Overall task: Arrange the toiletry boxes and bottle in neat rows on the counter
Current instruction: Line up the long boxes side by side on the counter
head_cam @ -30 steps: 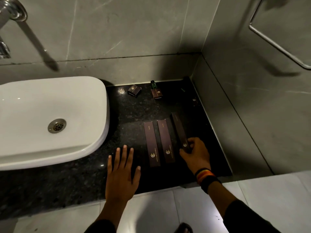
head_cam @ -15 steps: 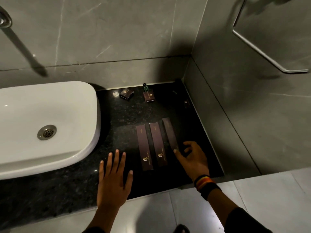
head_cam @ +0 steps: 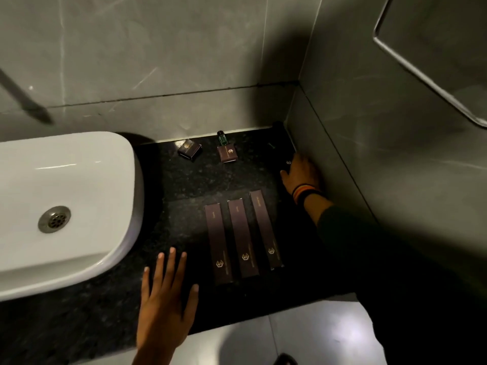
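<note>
Three long brown boxes lie side by side on the black counter (head_cam: 184,185): a left box (head_cam: 218,243), a middle box (head_cam: 242,238) and a right box (head_cam: 263,227) that sits slightly further back. By the back wall lie a small tilted box (head_cam: 189,149) and a second small box (head_cam: 227,154), with a small green bottle (head_cam: 222,138) upright just behind it. My left hand (head_cam: 166,299) rests flat on the counter with fingers spread, left of the long boxes. My right hand (head_cam: 303,175) lies against a dark box (head_cam: 287,164) beside the right wall; its fingers are hidden.
A white basin (head_cam: 66,193) fills the counter's left side. Grey tiled walls close off the back and right. A metal rail (head_cam: 421,75) is mounted on the right wall. A dark object (head_cam: 276,125) stands in the back corner.
My right hand left the rightmost long box and moved back to the dark box by the right wall. The left hand stayed flat on the counter.
</note>
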Demonstrator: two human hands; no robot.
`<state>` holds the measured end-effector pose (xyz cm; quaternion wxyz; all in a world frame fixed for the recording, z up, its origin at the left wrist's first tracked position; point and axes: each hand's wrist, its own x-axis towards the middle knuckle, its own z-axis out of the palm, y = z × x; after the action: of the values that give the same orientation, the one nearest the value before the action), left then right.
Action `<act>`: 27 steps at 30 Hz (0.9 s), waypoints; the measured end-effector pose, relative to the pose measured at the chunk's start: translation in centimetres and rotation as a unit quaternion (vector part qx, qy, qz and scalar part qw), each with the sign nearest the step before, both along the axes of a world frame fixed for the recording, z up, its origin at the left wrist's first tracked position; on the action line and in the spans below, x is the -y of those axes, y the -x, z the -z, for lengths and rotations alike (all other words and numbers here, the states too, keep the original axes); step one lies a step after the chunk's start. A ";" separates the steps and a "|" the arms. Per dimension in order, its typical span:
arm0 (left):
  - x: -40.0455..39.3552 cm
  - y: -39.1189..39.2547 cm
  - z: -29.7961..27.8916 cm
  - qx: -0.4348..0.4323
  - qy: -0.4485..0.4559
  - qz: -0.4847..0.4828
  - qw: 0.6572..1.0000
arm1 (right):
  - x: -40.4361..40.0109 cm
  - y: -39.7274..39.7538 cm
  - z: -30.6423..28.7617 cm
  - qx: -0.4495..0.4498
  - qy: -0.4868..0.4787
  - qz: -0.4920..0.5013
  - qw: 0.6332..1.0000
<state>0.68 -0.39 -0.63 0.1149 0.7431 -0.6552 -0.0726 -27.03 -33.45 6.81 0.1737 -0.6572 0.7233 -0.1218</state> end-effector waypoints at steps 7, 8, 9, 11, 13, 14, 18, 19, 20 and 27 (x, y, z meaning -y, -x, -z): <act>-0.1 0.1 0.0 -0.001 -0.009 0.000 1.000 | -6.8 1.0 0.2 0.114 -0.002 0.094 0.989; -0.1 0.1 -0.1 0.003 -0.010 0.001 1.000 | -9.0 1.4 0.3 0.149 0.001 0.102 0.984; 0.0 0.2 -0.2 0.003 -0.010 0.001 1.000 | -11.3 1.9 0.7 0.188 0.003 0.111 0.976; 0.0 0.3 -0.4 0.006 -0.008 0.001 1.000 | -15.7 2.6 1.4 0.254 -0.001 0.127 0.959; -0.1 0.4 -0.8 0.014 -0.007 0.000 1.000 | -19.3 3.3 2.1 0.282 -0.022 0.133 0.950; -0.1 0.5 -0.9 0.015 -0.006 -0.001 1.000 | -20.6 3.5 2.5 0.283 -0.036 0.133 0.949; -0.2 0.5 -1.2 0.018 0.000 0.000 1.000 | -23.0 4.0 2.8 0.261 -0.053 0.120 0.957; -0.2 0.6 -1.2 0.018 0.000 -0.001 1.000 | -23.1 4.1 2.8 0.261 -0.056 0.117 0.957; -0.3 0.6 -1.2 0.018 0.000 -0.002 1.000 | -23.2 4.2 2.7 0.260 -0.059 0.116 0.957; 0.1 1.0 -1.0 0.008 0.010 -0.022 1.000 | -23.6 4.7 2.7 0.237 -0.063 0.102 0.964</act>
<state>-0.30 -0.49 0.38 0.1190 0.7568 -0.6401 -0.0576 -31.70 -9.88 4.07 0.3678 -0.5196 0.7310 -0.2457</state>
